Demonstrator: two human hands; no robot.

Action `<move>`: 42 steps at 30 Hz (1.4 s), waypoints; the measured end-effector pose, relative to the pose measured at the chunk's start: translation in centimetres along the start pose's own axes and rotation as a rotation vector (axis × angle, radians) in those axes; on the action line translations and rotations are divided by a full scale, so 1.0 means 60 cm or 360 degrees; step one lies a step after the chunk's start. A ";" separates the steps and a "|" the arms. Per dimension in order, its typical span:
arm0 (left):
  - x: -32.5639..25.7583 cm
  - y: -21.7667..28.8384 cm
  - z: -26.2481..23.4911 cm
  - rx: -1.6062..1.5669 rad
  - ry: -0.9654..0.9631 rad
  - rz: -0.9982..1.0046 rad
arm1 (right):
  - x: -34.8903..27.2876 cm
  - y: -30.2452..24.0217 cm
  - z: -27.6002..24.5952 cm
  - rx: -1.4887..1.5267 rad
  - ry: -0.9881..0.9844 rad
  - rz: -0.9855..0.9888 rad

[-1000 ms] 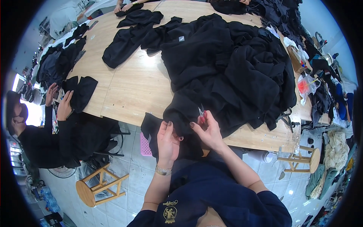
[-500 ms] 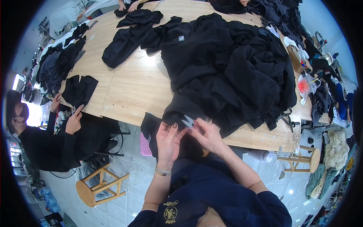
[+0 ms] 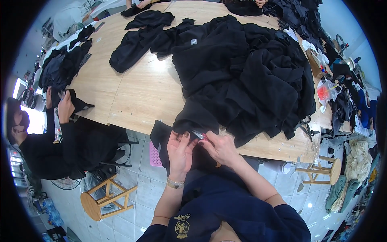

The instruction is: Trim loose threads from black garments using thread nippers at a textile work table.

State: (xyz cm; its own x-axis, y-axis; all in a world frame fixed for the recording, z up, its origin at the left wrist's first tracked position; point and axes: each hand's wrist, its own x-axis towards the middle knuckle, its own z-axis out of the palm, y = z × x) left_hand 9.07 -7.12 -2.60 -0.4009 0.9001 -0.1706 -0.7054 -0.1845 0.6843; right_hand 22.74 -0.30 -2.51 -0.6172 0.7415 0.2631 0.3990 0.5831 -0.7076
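Observation:
My left hand [image 3: 179, 152] pinches the edge of a black garment [image 3: 195, 117] that drapes over the near table edge. In my right hand [image 3: 221, 148] is a pair of thread snips [image 3: 198, 134]; their metal blades lie against the cloth by my left fingertips, and a bit of red handle shows. Whether a thread is between the blades is too small to tell. The garment runs into a large heap of black garments [image 3: 266, 76] covering the table's middle and right. More black cloth hangs below my hands, its lower part hidden.
A wooden table [image 3: 139, 92] lies before me. At the left a seated co-worker [image 3: 48, 149] handles a black cloth piece [image 3: 80, 104]. Other people's hands show at the far edge. Wooden stools [image 3: 94, 205] stand left and right; a pink basket [image 3: 155, 155] sits under the table.
The snips have turned and come down onto the cloth, their blades closer together; my right hand shifted slightly. The co-worker at left has lifted the black piece off the table.

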 end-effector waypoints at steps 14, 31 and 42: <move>0.000 -0.001 0.004 0.0072 -0.0014 0.0058 | 0.005 -0.001 -0.001 0.0013 0.0081 -0.0030; 0.000 0.003 0.010 0.0108 0.0014 0.0054 | 0.006 0.005 -0.004 0.0039 0.0053 -0.0022; -0.001 0.008 0.010 0.0204 0.0076 0.0102 | 0.008 0.012 -0.010 0.0267 0.0205 0.0232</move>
State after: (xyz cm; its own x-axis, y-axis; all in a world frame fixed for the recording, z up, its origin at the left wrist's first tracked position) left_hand 9.08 -7.03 -1.83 -0.4722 0.8678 -0.1549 -0.5984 -0.1865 0.7792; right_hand 23.14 0.66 -2.52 -0.4658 0.8561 0.2238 0.3526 0.4115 -0.8404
